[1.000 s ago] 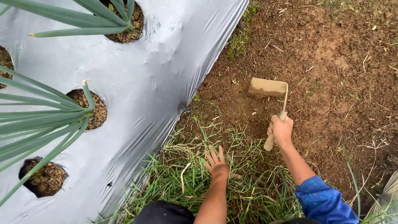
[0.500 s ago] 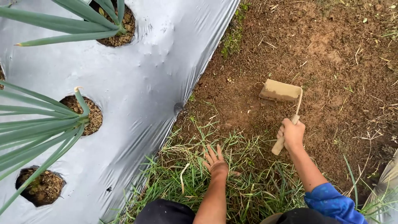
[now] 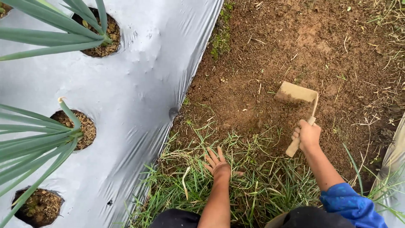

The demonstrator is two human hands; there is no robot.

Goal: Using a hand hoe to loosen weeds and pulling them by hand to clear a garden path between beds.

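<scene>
- Two big zones: grey plastic mulch sheet [image 3: 126, 84] on the left with planting holes, bare soil [image 3: 295, 46] on the right, plenty of swing room there.
- Grass patch [image 3: 236, 177] sits between, soft and tangled; left hand [image 3: 219, 166] rests on it, fingers spread, gripping nothing.
- Hand hoe [image 3: 297, 105] looks stiff and fairly light, blade on the dirt; right hand [image 3: 307, 135] is clenched around the wooden handle, the obvious place to grip.

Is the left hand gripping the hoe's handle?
No, the left hand rests spread on the grass; only the right hand grips the hoe.
</scene>
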